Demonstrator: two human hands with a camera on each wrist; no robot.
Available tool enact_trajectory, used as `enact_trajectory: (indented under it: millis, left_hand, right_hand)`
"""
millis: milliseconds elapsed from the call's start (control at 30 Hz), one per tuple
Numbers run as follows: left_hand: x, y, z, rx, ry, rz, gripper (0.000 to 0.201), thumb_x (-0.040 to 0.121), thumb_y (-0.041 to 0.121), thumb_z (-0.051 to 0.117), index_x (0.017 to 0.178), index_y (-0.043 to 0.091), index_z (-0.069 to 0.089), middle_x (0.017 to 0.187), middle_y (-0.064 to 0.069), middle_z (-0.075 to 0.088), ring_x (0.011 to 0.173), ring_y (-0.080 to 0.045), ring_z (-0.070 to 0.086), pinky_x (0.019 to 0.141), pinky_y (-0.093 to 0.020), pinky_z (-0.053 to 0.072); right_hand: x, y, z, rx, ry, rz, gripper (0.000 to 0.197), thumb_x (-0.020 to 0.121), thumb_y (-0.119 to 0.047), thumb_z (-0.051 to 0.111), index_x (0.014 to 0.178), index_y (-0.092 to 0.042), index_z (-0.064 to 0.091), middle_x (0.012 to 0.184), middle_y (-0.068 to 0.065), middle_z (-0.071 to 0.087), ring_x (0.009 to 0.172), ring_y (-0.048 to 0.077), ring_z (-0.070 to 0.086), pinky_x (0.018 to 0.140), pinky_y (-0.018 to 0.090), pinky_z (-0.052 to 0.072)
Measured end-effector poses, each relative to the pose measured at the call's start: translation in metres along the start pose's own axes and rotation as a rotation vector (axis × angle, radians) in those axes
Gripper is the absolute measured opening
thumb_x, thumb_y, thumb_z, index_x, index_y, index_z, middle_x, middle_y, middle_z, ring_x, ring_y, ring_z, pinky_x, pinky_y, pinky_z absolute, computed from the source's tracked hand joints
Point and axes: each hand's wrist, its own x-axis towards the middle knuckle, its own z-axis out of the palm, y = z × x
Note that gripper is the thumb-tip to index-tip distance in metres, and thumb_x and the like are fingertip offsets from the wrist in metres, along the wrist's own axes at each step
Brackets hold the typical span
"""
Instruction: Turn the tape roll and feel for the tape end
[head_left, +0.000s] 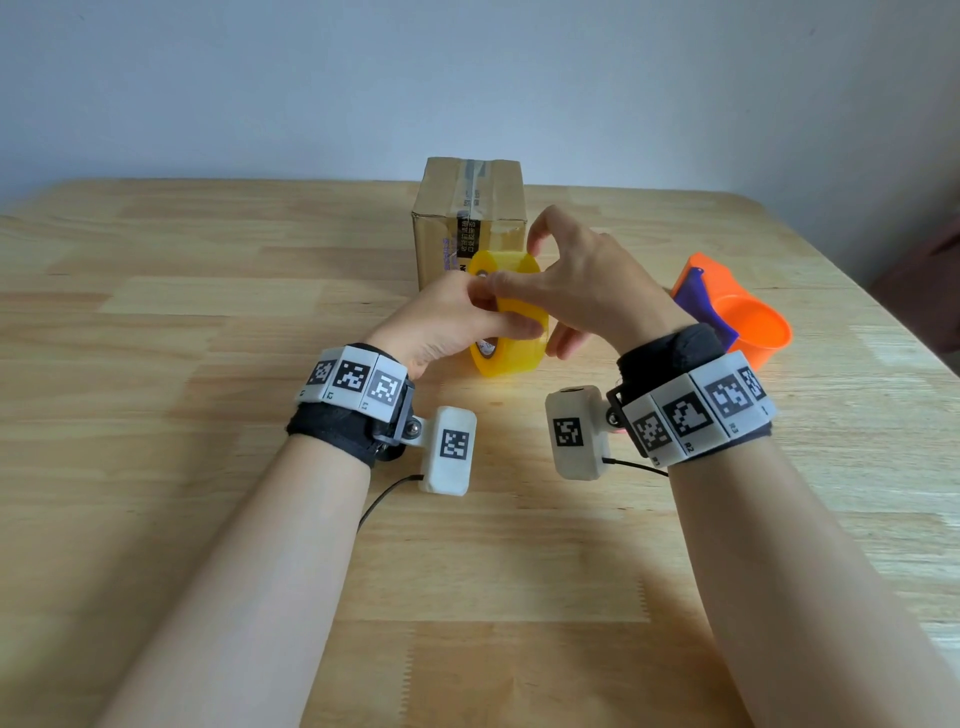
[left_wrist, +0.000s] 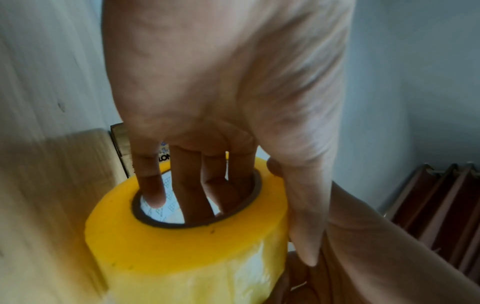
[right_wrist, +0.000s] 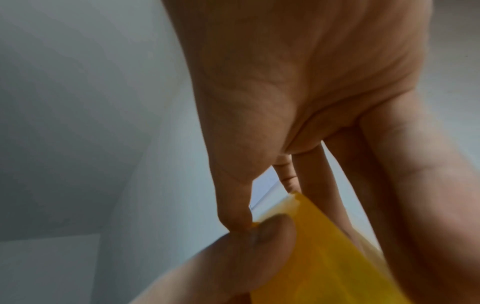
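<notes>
The left hand holds a yellow tape roll just above the bench, its fingers pushed into the roll's core and its thumb lying along the outer face. The right hand reaches over the roll from the right, thumb and forefinger pinching at the roll's top edge. Just beyond stands a taped cardboard box; to the right lies an orange tape dispenser.
</notes>
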Motion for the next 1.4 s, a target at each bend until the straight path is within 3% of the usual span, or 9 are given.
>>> enact_trajectory:
  millis: [200,300,500,633,800,900,1000,1133,1400]
  left_hand:
    - [0.003,-0.003,0.002,0.019,0.043,0.02,0.01,0.076,0.032,0.088,0.079,0.028,0.079,0.072,0.013,0.076,0.073,-0.001,0.068,0.079,-0.031,0.05]
    - [0.004,-0.003,0.0,0.0,0.089,0.015,0.031,0.072,0.047,0.085,0.091,0.022,0.082,0.093,-0.004,0.081,0.094,-0.024,0.074,0.093,-0.045,0.058]
    - [0.004,-0.005,-0.004,-0.167,0.218,-0.029,0.041,0.09,0.054,0.069,0.104,0.016,0.078,0.106,0.005,0.076,0.083,-0.004,0.066,0.058,-0.003,0.048]
    - [0.002,-0.004,-0.007,-0.342,0.169,-0.049,0.045,0.096,0.058,0.059,0.104,0.018,0.078,0.104,-0.009,0.08,0.09,-0.023,0.075,0.082,-0.036,0.059]
    - [0.005,0.0,-0.007,-0.456,0.084,-0.04,0.059,0.1,0.068,0.037,0.113,0.023,0.073,0.081,0.001,0.076,0.078,-0.019,0.072,0.074,-0.037,0.056]
    - [0.004,0.002,-0.007,-0.48,0.013,-0.032,0.066,0.099,0.068,0.038,0.132,0.018,0.066,0.095,-0.006,0.075,0.102,-0.038,0.071,0.09,-0.048,0.056]
    - [0.003,0.0,-0.006,-0.452,-0.033,0.013,0.058,0.094,0.051,0.059,0.133,0.009,0.066,0.116,-0.024,0.069,0.125,-0.052,0.059,0.106,-0.059,0.047]
    - [0.004,-0.009,-0.005,-0.329,-0.061,0.08,0.04,0.084,0.0,0.072,0.123,-0.002,0.067,0.123,-0.028,0.071,0.12,-0.043,0.067,0.107,-0.059,0.048]
    - [0.006,-0.008,-0.008,-0.399,0.02,0.083,0.016,0.095,0.005,0.067,0.109,0.012,0.073,0.093,-0.003,0.082,0.088,-0.017,0.079,0.074,-0.029,0.061]
  right_hand:
    - [0.002,0.001,0.0,-0.034,0.02,-0.037,0.055,0.083,-0.06,0.07,0.116,-0.023,0.048,0.071,0.007,0.072,0.046,0.024,0.072,0.053,0.046,0.064]
    - [0.005,0.005,0.001,0.028,0.032,-0.049,0.046,0.09,-0.056,0.068,0.114,-0.021,0.05,0.071,0.007,0.071,0.048,0.024,0.073,0.048,0.046,0.063]
    - [0.011,0.013,-0.002,0.059,0.131,-0.184,0.025,0.1,-0.04,0.06,0.118,-0.025,0.067,0.102,0.004,0.069,0.059,0.025,0.073,0.043,0.045,0.06]
    - [0.01,0.016,-0.004,0.035,0.061,-0.284,0.029,0.088,-0.034,0.076,0.117,-0.034,0.074,0.11,-0.003,0.059,0.061,0.023,0.07,0.048,0.035,0.059]
    - [0.017,0.019,0.004,0.051,0.168,-0.32,0.032,0.072,-0.044,0.089,0.103,-0.04,0.079,0.096,-0.012,0.049,0.085,0.001,0.051,0.064,0.013,0.034]
    - [0.021,0.019,0.005,0.08,0.177,-0.313,0.018,0.076,-0.04,0.088,0.092,-0.039,0.081,0.089,-0.014,0.051,0.074,-0.002,0.05,0.06,0.013,0.032]
    - [0.021,0.019,0.004,0.106,0.171,-0.344,0.007,0.081,-0.028,0.086,0.086,-0.028,0.082,0.093,-0.006,0.06,0.057,-0.006,0.055,0.051,0.01,0.034]
    - [0.02,0.019,0.004,0.168,0.166,-0.328,0.005,0.087,-0.02,0.081,0.09,-0.015,0.082,0.099,-0.003,0.061,0.044,0.002,0.058,0.037,0.019,0.043]
    - [0.022,0.022,0.003,0.233,0.107,-0.297,0.012,0.097,-0.019,0.071,0.098,-0.009,0.077,0.109,0.001,0.059,0.065,0.012,0.067,0.053,0.04,0.062]
